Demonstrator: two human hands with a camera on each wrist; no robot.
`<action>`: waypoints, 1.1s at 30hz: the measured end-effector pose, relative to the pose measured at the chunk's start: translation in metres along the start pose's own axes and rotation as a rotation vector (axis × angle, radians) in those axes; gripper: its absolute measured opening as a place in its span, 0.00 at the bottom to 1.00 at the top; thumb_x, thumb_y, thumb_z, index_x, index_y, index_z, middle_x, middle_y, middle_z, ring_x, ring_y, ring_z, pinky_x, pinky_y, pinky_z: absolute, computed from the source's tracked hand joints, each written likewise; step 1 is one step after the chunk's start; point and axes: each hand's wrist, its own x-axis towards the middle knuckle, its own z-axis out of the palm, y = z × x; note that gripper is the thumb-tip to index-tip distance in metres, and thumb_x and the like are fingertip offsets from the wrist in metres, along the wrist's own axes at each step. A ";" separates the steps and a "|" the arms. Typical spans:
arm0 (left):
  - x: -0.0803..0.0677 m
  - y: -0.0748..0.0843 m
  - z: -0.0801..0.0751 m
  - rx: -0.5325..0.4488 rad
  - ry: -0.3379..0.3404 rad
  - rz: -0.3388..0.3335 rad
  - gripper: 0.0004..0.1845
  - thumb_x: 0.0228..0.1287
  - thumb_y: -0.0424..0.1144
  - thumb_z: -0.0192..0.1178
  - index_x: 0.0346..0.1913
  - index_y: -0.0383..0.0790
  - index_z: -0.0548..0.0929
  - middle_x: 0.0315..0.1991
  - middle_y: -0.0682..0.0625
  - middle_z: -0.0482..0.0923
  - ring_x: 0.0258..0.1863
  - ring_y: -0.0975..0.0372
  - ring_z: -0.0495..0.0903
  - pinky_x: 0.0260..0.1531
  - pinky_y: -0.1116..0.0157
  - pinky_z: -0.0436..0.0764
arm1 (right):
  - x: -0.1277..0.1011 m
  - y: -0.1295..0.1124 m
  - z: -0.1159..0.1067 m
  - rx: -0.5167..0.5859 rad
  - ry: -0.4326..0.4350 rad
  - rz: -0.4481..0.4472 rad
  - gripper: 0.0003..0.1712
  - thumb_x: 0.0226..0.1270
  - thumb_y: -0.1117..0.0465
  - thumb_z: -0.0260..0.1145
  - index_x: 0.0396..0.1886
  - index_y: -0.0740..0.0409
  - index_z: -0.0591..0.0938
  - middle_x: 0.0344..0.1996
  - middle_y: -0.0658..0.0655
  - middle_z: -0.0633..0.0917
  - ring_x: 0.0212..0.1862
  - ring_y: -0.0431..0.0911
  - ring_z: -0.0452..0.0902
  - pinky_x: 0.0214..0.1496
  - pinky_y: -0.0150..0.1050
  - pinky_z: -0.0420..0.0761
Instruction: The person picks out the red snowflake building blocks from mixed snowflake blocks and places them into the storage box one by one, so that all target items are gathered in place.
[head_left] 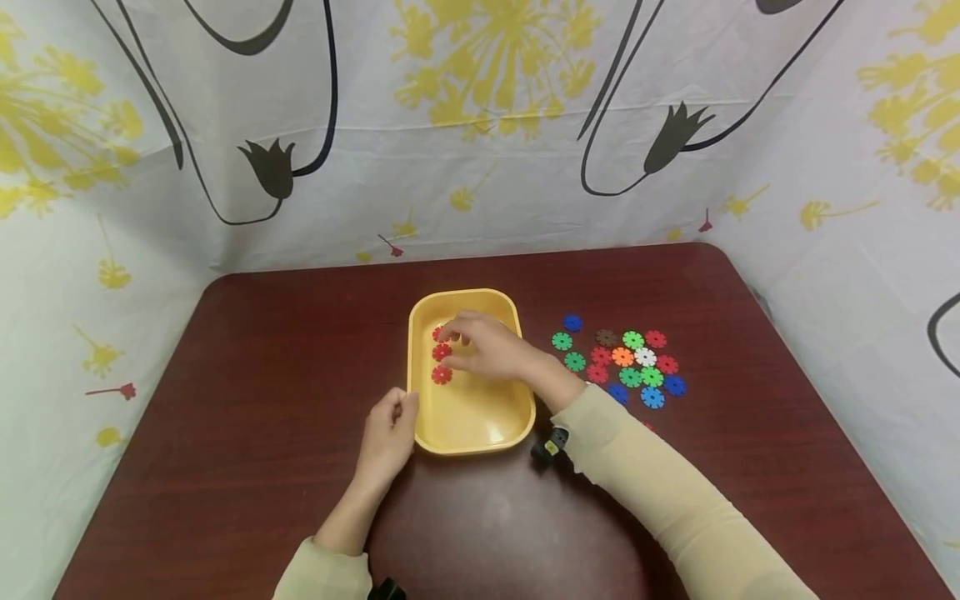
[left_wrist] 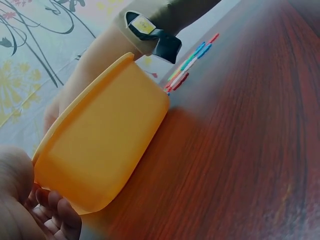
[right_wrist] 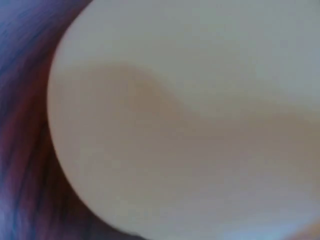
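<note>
Lying in the yellow tray (head_left: 480,429), three red discs (head_left: 442,375) beneath the right hand (head_left: 487,346).

Long beige sleeves (head_left: 675,492), black wrist strap (head_left: 550,446) with yellow patch.

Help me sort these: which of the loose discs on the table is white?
The white disc in the middle of the pile right of the yellow tray, directly right of the orange disc; it is the only white one there.
</note>
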 end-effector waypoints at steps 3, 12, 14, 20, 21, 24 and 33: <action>0.001 0.001 -0.001 0.004 0.001 0.010 0.17 0.71 0.47 0.49 0.25 0.41 0.70 0.15 0.49 0.65 0.10 0.62 0.66 0.11 0.68 0.66 | -0.005 0.003 -0.009 0.034 0.067 -0.001 0.19 0.59 0.54 0.68 0.48 0.55 0.79 0.44 0.55 0.79 0.45 0.50 0.76 0.47 0.42 0.76; 0.004 0.001 -0.001 0.062 0.034 0.049 0.15 0.70 0.47 0.51 0.30 0.40 0.73 0.17 0.51 0.63 0.14 0.67 0.61 0.17 0.70 0.65 | -0.024 0.020 -0.033 0.050 0.252 -0.003 0.18 0.60 0.54 0.67 0.48 0.54 0.80 0.43 0.54 0.76 0.45 0.50 0.73 0.45 0.46 0.76; 0.005 0.000 -0.001 0.064 0.037 0.053 0.15 0.70 0.47 0.51 0.30 0.40 0.73 0.17 0.52 0.63 0.14 0.67 0.60 0.17 0.70 0.65 | -0.029 0.023 -0.039 0.042 0.257 0.010 0.17 0.61 0.54 0.67 0.49 0.54 0.79 0.43 0.54 0.76 0.42 0.49 0.74 0.40 0.44 0.76; 0.004 0.001 0.000 0.080 0.037 0.045 0.13 0.69 0.46 0.51 0.30 0.41 0.73 0.18 0.52 0.64 0.15 0.66 0.62 0.17 0.69 0.65 | -0.045 0.033 -0.055 0.013 0.259 0.017 0.17 0.61 0.55 0.67 0.48 0.55 0.79 0.39 0.51 0.77 0.35 0.46 0.75 0.31 0.38 0.75; 0.004 0.001 0.000 0.085 0.038 0.046 0.13 0.69 0.46 0.51 0.30 0.41 0.73 0.18 0.52 0.65 0.16 0.65 0.63 0.18 0.69 0.66 | -0.048 0.034 -0.057 0.011 0.257 0.019 0.17 0.61 0.56 0.67 0.48 0.55 0.79 0.38 0.51 0.77 0.34 0.45 0.75 0.31 0.38 0.74; 0.003 0.001 -0.001 0.106 0.037 0.053 0.14 0.69 0.46 0.51 0.30 0.41 0.73 0.18 0.51 0.65 0.17 0.64 0.64 0.18 0.69 0.66 | -0.056 0.038 -0.061 0.002 0.244 0.032 0.15 0.61 0.57 0.67 0.47 0.56 0.79 0.35 0.51 0.78 0.35 0.42 0.73 0.31 0.37 0.74; 0.003 0.002 -0.003 0.111 0.030 0.050 0.13 0.69 0.45 0.51 0.28 0.42 0.72 0.18 0.51 0.65 0.17 0.62 0.63 0.19 0.69 0.65 | -0.079 0.050 -0.067 0.015 0.170 0.087 0.15 0.61 0.56 0.67 0.46 0.57 0.79 0.34 0.49 0.79 0.36 0.42 0.74 0.36 0.45 0.78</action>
